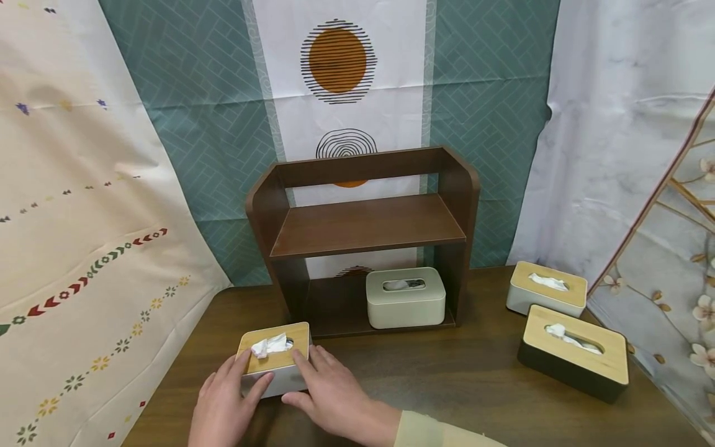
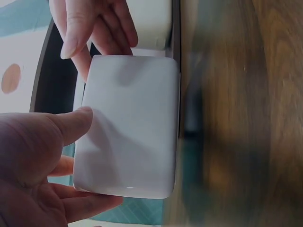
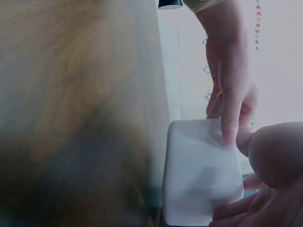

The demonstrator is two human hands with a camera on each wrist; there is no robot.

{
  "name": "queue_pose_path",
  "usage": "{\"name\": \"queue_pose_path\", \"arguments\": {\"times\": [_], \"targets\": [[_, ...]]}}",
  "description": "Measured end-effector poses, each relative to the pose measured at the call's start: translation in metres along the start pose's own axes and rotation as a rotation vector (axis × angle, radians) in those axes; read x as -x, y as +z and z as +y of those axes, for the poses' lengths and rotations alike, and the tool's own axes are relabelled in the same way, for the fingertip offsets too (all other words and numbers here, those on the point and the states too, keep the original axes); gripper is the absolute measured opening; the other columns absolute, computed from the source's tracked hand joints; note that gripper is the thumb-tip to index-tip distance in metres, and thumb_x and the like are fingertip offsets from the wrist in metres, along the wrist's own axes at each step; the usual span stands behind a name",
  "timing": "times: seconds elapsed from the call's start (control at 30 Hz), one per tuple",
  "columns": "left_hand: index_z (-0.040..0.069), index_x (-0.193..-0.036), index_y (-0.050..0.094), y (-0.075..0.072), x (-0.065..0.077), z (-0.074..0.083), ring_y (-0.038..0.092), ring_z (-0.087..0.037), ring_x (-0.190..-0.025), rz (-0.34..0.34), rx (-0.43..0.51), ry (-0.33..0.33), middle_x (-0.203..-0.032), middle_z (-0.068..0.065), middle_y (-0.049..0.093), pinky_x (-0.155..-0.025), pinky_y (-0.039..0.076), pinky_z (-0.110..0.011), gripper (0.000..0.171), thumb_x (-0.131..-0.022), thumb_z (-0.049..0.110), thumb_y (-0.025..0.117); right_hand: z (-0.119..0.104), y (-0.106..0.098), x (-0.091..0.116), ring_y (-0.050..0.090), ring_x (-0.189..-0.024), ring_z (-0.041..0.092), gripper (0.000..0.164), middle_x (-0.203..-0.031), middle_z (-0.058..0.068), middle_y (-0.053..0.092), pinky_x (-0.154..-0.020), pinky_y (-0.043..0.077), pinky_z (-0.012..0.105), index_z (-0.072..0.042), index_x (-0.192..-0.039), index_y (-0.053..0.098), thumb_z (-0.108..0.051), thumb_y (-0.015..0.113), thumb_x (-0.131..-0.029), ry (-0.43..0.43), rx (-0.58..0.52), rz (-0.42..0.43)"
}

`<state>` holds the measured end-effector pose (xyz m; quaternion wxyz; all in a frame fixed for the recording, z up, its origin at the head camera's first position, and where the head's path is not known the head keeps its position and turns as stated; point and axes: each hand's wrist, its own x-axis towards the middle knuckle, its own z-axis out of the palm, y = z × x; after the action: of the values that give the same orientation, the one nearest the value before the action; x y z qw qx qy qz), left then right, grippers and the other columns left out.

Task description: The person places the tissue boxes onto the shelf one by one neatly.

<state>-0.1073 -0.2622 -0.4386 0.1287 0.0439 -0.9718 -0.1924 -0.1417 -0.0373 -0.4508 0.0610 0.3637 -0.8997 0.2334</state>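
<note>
A white tissue box (image 1: pixel 279 377) with a light wooden lid stands at the table's left front, tissue poking from its slot. My left hand (image 1: pixel 223 400) grips its left end; in the left wrist view the thumb (image 2: pixel 78 124) lies at the top edge of the long face, with fingers around the end. At the other end, my right hand (image 1: pixel 335 397) has its index finger at the lid's corner and its thumb out in front of the box. The left wrist view shows that right thumb apart from the white face and the fingertips beside the box's end.
Behind the hands is a brown two-tier shelf (image 1: pixel 368 226), a grey-green tissue box (image 1: pixel 406 310) on its lower level. On the table's right are a white tissue box (image 1: pixel 522 298) and a black tissue box (image 1: pixel 570 371), both with wooden lids. Patterned cloths hang around the table.
</note>
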Motion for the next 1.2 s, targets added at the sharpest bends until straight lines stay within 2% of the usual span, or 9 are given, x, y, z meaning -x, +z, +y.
{"name": "queue_pose_path", "arguments": {"times": [0.2,0.57,0.83,1.2], "targets": [[-0.001,-0.156,0.059,0.003,0.003,0.017,0.053,-0.063,-0.138,0.008,0.03,0.006,-0.153,-0.038,0.055,-0.117,0.036,-0.075,0.073,-0.102,0.042,0.082,0.008,-0.013,0.008,0.051,-0.152,0.04,0.076,-0.162,0.025,0.053,-0.115,0.051,0.053,-0.011,-0.168,0.046,-0.059,0.058,-0.111,0.052,-0.006,-0.002],[0.001,-0.153,0.062,0.013,-0.002,0.044,0.057,-0.061,-0.135,0.066,0.051,0.076,-0.153,-0.037,0.056,-0.116,0.04,-0.072,0.065,-0.101,0.034,0.083,0.028,-0.029,0.02,0.051,-0.152,0.04,0.074,-0.161,0.024,0.055,-0.112,0.052,0.059,-0.012,-0.167,0.049,-0.055,0.064,-0.109,0.109,-0.034,0.039],[-0.001,-0.149,0.066,0.025,-0.009,0.058,0.062,-0.056,-0.133,0.142,0.067,0.148,-0.149,-0.036,0.06,-0.113,0.044,-0.07,0.061,-0.1,0.028,0.086,0.044,-0.038,0.019,0.051,-0.152,0.04,0.069,-0.16,0.026,0.055,-0.112,0.051,0.063,-0.01,-0.165,0.051,-0.045,0.071,-0.109,0.148,-0.058,0.082],[-0.002,-0.149,0.066,0.04,-0.027,0.074,0.063,-0.05,-0.135,0.141,0.093,0.179,-0.151,-0.034,0.06,-0.115,0.044,-0.067,0.062,-0.098,0.026,0.087,0.063,-0.04,0.016,0.051,-0.151,0.042,0.068,-0.159,0.028,0.055,-0.114,0.05,0.062,-0.005,-0.164,0.052,-0.038,0.074,-0.109,0.178,-0.064,0.137]]}}
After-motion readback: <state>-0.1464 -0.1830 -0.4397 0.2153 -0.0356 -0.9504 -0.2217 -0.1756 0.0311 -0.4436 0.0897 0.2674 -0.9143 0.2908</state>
